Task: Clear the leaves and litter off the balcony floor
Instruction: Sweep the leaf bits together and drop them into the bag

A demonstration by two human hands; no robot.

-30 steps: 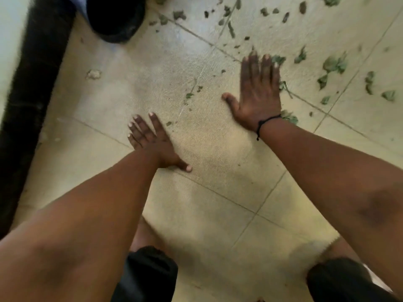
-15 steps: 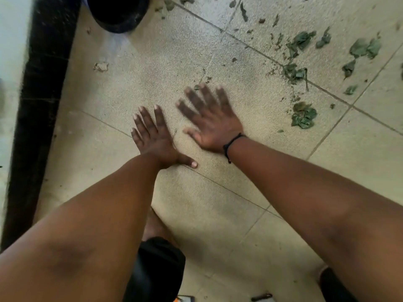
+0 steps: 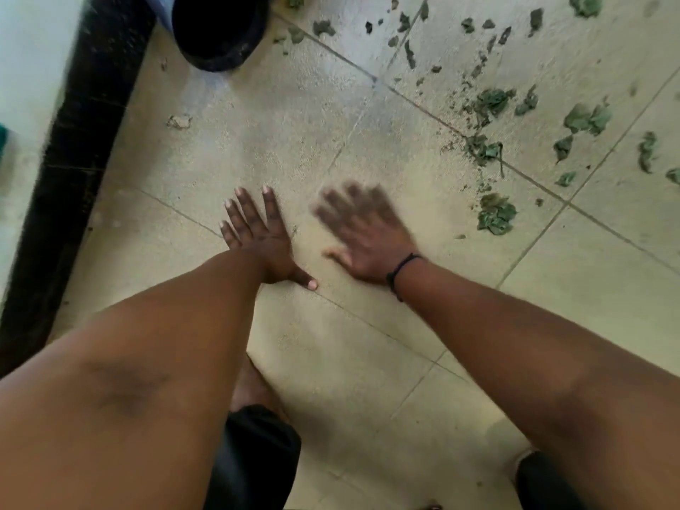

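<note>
1. Head view, looking down: the person crouches over the tiled balcony floor [image 3: 368, 344], both bare arms stretched forward.
2. The left hand [image 3: 257, 233] lies flat on the tile at centre frame, fingers straight and together, thumb out toward the other hand. It holds nothing.
3. The right hand [image 3: 368, 233] sits just beside it, blurred, fingers spread and straight as far as I can tell, also holding nothing. A dark band circles its wrist.
4. The leaves [image 3: 495, 215] lie to the right and above the hands, scattered across the upper right of the frame; the closest green clump is near the right hand, with a further cluster [image 3: 489, 103] higher up.
5. So the right hand is plainly the nearer one, and the litter runs in a loose band from that clump up toward the top right corner.
6. A pale scrap [image 3: 179, 121] lies alone at upper left, nearer the left hand, below a black pot [image 3: 220, 31].
7. My guess is the next sweep reaches rightward and upward.
</note>
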